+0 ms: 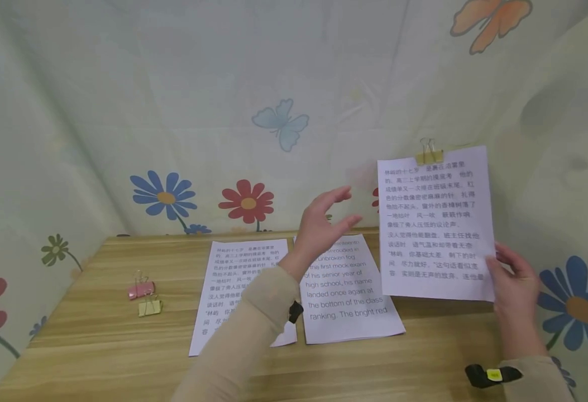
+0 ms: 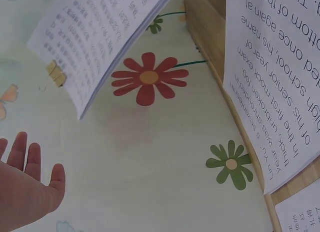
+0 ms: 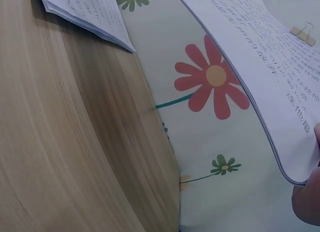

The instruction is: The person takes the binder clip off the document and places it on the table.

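Observation:
My right hand pinches the lower right corner of a stack of printed sheets, holding it upright above the table's right side. A yellow binder clip grips the top edge of that stack, its wire handles standing up. To the left of the sheets, my left hand hangs in the air with fingers and thumb spread apart, holding nothing. In the left wrist view, the left hand is apart from the clipped stack. The right thumb shows at the stack's corner in the right wrist view.
Two more paper stacks lie side by side on the wooden table: one with Chinese text, one with English text. At the left lie a pink binder clip and a yellow-green binder clip. A flowered cloth hangs behind.

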`<move>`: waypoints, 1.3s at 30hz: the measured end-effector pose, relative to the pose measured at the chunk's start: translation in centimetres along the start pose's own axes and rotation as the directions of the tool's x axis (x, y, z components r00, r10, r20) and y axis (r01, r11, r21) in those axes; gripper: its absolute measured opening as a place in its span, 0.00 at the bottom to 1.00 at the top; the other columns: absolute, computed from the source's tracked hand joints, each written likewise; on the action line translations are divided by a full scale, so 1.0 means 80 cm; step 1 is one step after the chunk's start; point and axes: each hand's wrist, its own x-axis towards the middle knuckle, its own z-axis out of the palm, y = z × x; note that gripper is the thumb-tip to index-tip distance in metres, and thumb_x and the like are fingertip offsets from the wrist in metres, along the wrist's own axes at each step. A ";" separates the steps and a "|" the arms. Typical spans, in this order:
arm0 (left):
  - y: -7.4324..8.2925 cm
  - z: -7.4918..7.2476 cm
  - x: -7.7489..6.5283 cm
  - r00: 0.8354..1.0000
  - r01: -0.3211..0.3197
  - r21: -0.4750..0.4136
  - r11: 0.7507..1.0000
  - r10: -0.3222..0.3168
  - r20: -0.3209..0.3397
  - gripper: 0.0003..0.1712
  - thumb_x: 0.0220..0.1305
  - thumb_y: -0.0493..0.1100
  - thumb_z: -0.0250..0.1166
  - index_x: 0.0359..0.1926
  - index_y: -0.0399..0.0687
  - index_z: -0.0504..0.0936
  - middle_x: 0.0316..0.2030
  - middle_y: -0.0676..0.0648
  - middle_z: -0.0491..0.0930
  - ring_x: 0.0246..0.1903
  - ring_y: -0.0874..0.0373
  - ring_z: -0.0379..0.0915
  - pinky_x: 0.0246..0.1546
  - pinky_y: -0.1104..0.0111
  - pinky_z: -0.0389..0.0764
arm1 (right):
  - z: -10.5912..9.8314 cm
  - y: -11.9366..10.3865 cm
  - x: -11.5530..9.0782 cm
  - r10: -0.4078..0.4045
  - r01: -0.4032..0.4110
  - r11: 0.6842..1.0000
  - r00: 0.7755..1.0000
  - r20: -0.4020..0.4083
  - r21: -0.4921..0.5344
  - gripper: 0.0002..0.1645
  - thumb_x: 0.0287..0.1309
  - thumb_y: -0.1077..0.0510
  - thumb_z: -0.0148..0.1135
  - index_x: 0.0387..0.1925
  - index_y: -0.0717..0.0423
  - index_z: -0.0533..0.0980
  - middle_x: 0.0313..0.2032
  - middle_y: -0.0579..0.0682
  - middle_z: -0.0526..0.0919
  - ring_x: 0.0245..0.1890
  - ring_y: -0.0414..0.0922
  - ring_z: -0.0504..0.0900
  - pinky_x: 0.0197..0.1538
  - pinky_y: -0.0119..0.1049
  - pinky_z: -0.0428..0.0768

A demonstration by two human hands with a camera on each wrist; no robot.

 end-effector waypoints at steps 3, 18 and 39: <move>0.001 -0.004 0.004 1.000 -0.025 0.011 1.000 0.025 -0.015 0.34 0.61 0.44 0.72 0.67 0.48 0.73 0.59 0.50 0.78 0.60 0.60 0.69 0.58 0.65 0.72 | 0.002 0.000 -0.006 -0.021 0.021 1.000 1.000 0.011 0.017 0.21 0.61 0.69 0.65 0.52 0.48 0.84 0.40 0.41 0.79 0.30 0.34 0.81 0.27 0.22 0.75; 0.001 -0.009 0.006 1.000 0.020 0.028 0.999 -0.019 -0.016 0.35 0.62 0.44 0.71 0.69 0.49 0.71 0.61 0.51 0.77 0.62 0.60 0.68 0.64 0.64 0.67 | 0.021 0.036 -0.046 0.006 0.002 0.998 0.992 0.123 -0.068 0.20 0.64 0.63 0.64 0.57 0.47 0.81 0.43 0.41 0.78 0.34 0.35 0.79 0.30 0.22 0.78; -0.012 -0.036 0.018 0.993 0.098 0.029 0.995 -0.096 -0.062 0.36 0.63 0.46 0.70 0.70 0.49 0.69 0.65 0.51 0.72 0.65 0.58 0.65 0.66 0.61 0.65 | 0.068 0.069 -0.103 -0.179 0.152 0.983 0.928 0.326 0.108 0.19 0.60 0.76 0.60 0.50 0.61 0.82 0.36 0.43 0.83 0.31 0.36 0.84 0.27 0.28 0.82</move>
